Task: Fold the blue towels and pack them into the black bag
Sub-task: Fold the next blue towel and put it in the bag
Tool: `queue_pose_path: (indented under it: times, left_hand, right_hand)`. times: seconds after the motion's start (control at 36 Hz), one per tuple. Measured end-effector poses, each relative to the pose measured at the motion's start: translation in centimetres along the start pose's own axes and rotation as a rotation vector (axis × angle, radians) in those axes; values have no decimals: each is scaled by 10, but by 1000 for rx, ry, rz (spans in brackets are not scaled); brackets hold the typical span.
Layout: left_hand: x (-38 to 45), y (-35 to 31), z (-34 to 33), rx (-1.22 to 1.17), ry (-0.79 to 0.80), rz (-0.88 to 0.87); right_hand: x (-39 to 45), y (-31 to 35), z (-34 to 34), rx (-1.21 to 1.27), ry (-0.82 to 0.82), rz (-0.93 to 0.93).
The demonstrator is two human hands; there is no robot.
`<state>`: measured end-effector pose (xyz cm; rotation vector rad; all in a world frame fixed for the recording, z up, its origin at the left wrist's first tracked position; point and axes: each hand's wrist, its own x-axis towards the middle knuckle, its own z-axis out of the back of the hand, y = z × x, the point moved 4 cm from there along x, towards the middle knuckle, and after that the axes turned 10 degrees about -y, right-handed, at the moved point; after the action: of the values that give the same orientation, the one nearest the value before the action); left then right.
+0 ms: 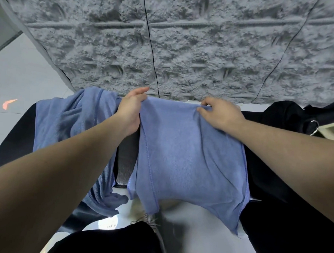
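**Towel Fold in Progress: Far Edge Held at Both Corners**

Nearest the camera, the lower hem of the blue towel (189,156) hangs off the front edge of the black tabletop (265,169), above the floor and a shoe. The cloth drapes limp and creases freely; judge it light, soft and non-slippery, with no stiffness to hold a fold unaided. Take hold at corners or along the stitched hem, where the fabric is thickest.

Farther out, the left hand (130,113) grips the towel's far-left corner, fingers curled round the edge. The right hand (220,115) pinches the far-right edge.

To the left, a second blue towel (70,126) lies crumpled. At far right, against the grey textured wall, sits the black bag (289,116).
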<state>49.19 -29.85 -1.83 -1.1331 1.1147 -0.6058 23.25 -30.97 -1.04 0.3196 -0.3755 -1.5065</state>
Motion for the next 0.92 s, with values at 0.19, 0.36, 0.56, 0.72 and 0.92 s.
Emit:
queue_pose_path:
  times: [0.19,0.36,0.56,0.72,0.92]
  left_hand:
    - [-1,4,4,91,30,-19]
    - [2,7,8,283,-18,-89]
    - [10,5,6,199,29,69]
    - [3,-3,-1,122,155,157]
    - [19,4,17,153,51,43]
  right_hand:
    - [5,-12,2,-190,62,-28]
    - [9,-16,5,-253,34,-20]
    - [10,-11,3,-270,-50,90]
    - [14,-11,2,-299,-32,115]
    - [15,-14,-1,-308,-71,113]
